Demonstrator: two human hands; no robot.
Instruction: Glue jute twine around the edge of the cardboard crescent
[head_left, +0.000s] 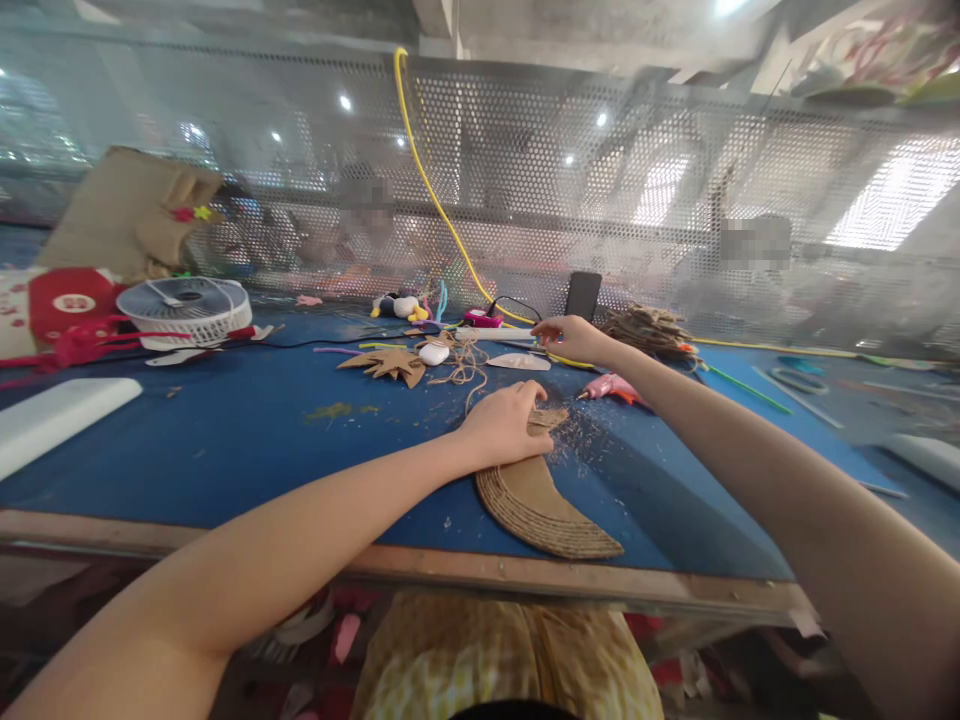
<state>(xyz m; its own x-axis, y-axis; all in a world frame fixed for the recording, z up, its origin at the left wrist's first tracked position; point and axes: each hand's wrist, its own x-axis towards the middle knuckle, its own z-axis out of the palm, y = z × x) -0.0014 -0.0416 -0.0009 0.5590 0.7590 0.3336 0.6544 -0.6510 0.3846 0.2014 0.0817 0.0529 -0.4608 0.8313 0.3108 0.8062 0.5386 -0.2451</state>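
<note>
A crescent of brown cardboard (pixel 536 490), its outer rim lined with rows of twine, lies on the blue work table near the front edge. My left hand (pixel 510 425) is closed on its upper part, thumb and fingers curled over the inner edge. Farther back, my right hand (pixel 576 340) hovers by a white bar-shaped object (pixel 495 333), fingertips bent together; anything between them is too small to make out. Loose twine (pixel 469 365) lies in a tangle behind my left hand. A pink glue gun (pixel 611 388) rests right of the crescent, below my right forearm.
A spiky cardboard piece (pixel 390 365), a white rounded object (pixel 433 353) and a pale oval piece (pixel 519 361) lie mid-table. A white fan (pixel 184 310) is at left. Behind stand a dark phone (pixel 583 296), a brown bundle (pixel 649 330) and a perforated screen (pixel 510 180) with a yellow cable (pixel 431 190).
</note>
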